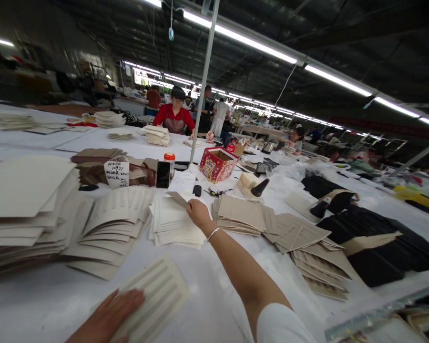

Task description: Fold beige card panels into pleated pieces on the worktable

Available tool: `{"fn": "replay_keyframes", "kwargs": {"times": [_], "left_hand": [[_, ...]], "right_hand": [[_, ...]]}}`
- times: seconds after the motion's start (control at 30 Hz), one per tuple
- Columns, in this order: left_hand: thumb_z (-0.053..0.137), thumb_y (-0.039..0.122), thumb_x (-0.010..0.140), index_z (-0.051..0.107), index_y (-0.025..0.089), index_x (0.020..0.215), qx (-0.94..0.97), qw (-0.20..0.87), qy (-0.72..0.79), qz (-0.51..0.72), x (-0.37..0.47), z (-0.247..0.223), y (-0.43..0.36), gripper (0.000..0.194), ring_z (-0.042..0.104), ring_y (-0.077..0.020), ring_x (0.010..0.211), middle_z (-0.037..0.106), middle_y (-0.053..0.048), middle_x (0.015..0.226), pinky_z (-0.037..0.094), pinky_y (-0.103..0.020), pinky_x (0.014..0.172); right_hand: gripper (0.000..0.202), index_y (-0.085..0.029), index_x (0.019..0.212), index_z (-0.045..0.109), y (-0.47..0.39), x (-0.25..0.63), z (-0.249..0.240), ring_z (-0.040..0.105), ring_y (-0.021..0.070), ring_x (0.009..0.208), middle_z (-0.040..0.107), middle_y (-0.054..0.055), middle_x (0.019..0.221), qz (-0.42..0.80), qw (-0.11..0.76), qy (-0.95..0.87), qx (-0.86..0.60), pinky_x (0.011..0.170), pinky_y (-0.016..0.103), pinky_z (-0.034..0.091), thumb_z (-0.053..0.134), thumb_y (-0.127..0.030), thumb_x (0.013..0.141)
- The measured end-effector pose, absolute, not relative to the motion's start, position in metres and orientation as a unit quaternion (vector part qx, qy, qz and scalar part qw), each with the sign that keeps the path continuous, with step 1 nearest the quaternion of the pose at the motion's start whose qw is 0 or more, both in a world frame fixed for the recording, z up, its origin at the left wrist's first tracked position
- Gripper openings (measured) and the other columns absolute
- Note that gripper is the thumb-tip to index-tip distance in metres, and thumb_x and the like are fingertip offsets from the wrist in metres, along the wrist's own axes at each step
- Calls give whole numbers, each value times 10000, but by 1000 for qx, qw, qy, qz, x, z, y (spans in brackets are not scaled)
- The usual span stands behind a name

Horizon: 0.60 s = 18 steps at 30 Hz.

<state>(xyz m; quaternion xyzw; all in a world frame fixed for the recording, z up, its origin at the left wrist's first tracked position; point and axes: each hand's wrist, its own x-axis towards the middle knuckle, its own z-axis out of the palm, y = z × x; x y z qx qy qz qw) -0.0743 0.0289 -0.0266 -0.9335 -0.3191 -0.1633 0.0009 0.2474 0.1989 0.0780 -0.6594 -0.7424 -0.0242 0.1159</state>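
Observation:
My left hand (116, 307) lies with outstretched fingers across a pale panel with grey stripes (157, 293), at the near edge of the table; both are smeared by motion. Farther forward, my right hand (199, 213) has its fingers closed on the edge of a thin taupe panel (179, 198), tilted above a stack of white sheets (171, 221). A stack of taupe panels (239, 214) sits just right of that hand. Left of the white stack, striped panels (110, 216) are fanned out in a pile.
A tall stack of cream sheets (21, 190) stands far left. Beyond my right hand are a red box (219, 164), a metal pole (204, 76), a phone (163, 174) and small cutting tools (216, 192). Black material (386, 243) lies at right. A co-worker in red (175, 114) sits opposite.

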Motion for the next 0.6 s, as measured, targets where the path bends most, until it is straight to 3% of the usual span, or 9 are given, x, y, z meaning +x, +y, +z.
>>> {"fn": "replay_keyframes", "kwargs": {"times": [0.07,0.13,0.27,0.33,0.4,0.47,0.53,0.6], "left_hand": [[462,496,846,229,316,1429,-934,10,-337,-121,-61,-20,38,653,505,-210,1210,470,-13,1379,351,-346,1036],[465,560,826,257,322,1418,-947,-6,-302,-104,-50,-14,46,672,468,-245,1244,456,-53,1388,275,-412,1077],[424,553,847,196,344,1430,-971,-120,-208,-7,-43,6,54,659,317,-222,1347,332,-46,1472,132,-448,1123],[451,571,821,298,348,1402,-967,-168,-189,-2,-41,19,53,640,316,-240,1346,369,-43,1458,100,-488,1121],[507,573,781,469,292,1319,-942,-222,-250,-44,-34,32,44,608,380,-282,1304,464,-71,1398,155,-504,1107],[483,560,792,589,225,1185,-869,-304,-371,-116,-25,42,29,527,537,-279,1150,616,-94,1227,348,-444,1021],[446,556,806,639,198,1032,-761,-417,-470,-159,-15,47,10,465,649,-240,888,711,-66,934,507,-347,791],[478,566,774,638,190,909,-654,-518,-524,-172,-9,46,-9,431,654,-209,687,683,-24,696,522,-290,589]], "right_hand": [[221,-149,986,594,178,248,80,583,172,895,633,83,956,-20,192,-726,-660,764,261,423,390,-159,902],[208,-166,942,606,146,247,77,578,166,868,632,69,910,-19,238,-736,-633,760,255,419,405,-153,888],[185,-176,917,609,66,241,63,571,166,831,629,57,863,4,229,-782,-580,748,256,423,432,-151,872],[169,-180,919,608,30,234,53,570,165,826,628,53,857,22,205,-794,-572,745,253,424,450,-153,864],[157,-184,909,607,3,225,43,567,165,826,627,53,854,33,181,-799,-573,741,252,424,460,-156,861],[150,-189,897,607,-18,215,33,561,167,828,625,54,861,38,160,-803,-572,735,253,422,463,-163,862],[145,-191,893,608,-33,204,25,557,168,833,625,55,876,44,145,-813,-563,735,252,419,470,-167,859],[138,-188,885,613,-45,195,21,554,169,824,626,57,878,56,127,-830,-540,731,255,420,479,-170,855]]}}
